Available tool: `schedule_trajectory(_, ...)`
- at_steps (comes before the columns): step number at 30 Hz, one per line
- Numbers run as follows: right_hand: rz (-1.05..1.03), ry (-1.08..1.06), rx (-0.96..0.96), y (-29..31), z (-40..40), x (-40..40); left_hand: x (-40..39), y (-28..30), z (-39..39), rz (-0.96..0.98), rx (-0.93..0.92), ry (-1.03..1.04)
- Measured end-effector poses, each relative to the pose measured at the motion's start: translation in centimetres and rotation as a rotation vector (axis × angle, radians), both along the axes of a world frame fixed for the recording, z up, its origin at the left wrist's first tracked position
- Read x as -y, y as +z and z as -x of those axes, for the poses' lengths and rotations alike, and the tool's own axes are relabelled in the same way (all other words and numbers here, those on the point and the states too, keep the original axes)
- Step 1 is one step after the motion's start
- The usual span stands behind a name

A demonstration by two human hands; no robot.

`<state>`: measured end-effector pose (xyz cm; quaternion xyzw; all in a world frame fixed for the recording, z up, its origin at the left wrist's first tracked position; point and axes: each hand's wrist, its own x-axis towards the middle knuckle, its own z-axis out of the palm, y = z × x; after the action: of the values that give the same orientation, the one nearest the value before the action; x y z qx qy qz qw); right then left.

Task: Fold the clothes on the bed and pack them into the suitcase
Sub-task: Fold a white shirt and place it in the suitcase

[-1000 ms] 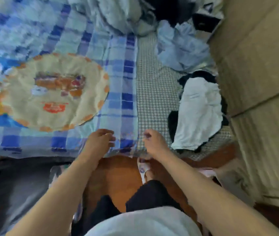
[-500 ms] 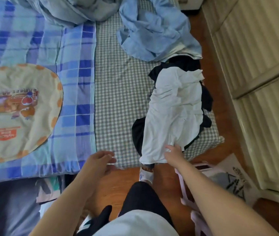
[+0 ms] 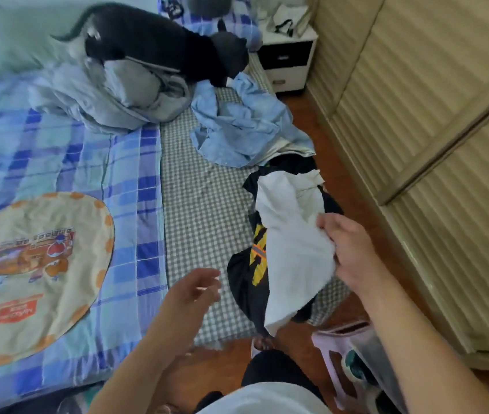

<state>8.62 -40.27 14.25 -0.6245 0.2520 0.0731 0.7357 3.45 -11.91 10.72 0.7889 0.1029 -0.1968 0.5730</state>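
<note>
My right hand (image 3: 353,258) has its fingers (image 3: 328,224) clenched on the right edge of the crumpled white cotton garment (image 3: 294,252), which is lifted partly off the black garment with yellow and orange print (image 3: 255,264) lying under it, near the foot edge of the bed (image 3: 204,222) on its right side. My left hand (image 3: 189,297) hangs over the grey-checked sheet just beside the pile, fingers spread and released, holding nothing.

To do this well, I judge the left hand should take the opposite edge of the white piece so it comes up flat between two grips, not bunched in one fist. The black garment may drag along with it, so a gentle shake should part them. The open checked sheet to the left looks like the best place to lay it out and smooth it before folding.

The rumpled pale blue shirt (image 3: 237,130) waits farther up the right edge. A dark shape at the bottom left corner may be the suitcase; I cannot tell.
</note>
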Motion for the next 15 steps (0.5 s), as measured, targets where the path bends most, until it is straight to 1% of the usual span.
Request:
schedule_trajectory(2, 0.145, 0.185, 0.072, 4.3, 0.8, -4.0, 0.1, 3.6, -0.8, 0.02, 0.151, -0.181)
schedule_trajectory(3, 0.152, 0.228, 0.122, 6.0, 1.6, -6.6, 0.1, 5.4, -0.9, 0.049, 0.18, -0.307)
schedule_trajectory(5, 0.055, 0.255, 0.217, 8.6, 3.8, -11.7, 0.0, 8.5, -0.5, 0.164, 0.176, -0.54)
schedule_trajectory(6, -0.003, 0.238, 0.243, 9.5, 4.8, -14.1, -0.2, 9.5, -0.1, 0.229, 0.189, -0.567)
schedule_trajectory(7, -0.056, 0.213, 0.258, 10.1, 5.6, -15.9, -0.6, 10.1, 0.5, 0.269, 0.225, -0.51)
schedule_trajectory(9, -0.157, 0.199, 0.292, 10.9, 6.1, -18.3, -2.1, 10.7, 1.6, 0.298, 0.287, -0.28)
schedule_trajectory(11, -0.253, 0.211, 0.347, 12.1, 5.7, -19.6, -4.0, 11.2, 2.6, 0.282, 0.288, -0.12)
schedule_trajectory(13, -0.29, 0.223, 0.415, 13.3, 5.1, -20.5, -5.6, 11.5, 3.3, 0.253, 0.261, -0.075)
schedule_trajectory(15, -0.343, 0.269, 0.471, 14.7, 4.4, -21.9, -6.6, 11.7, 3.5, 0.279, 0.184, -0.025)
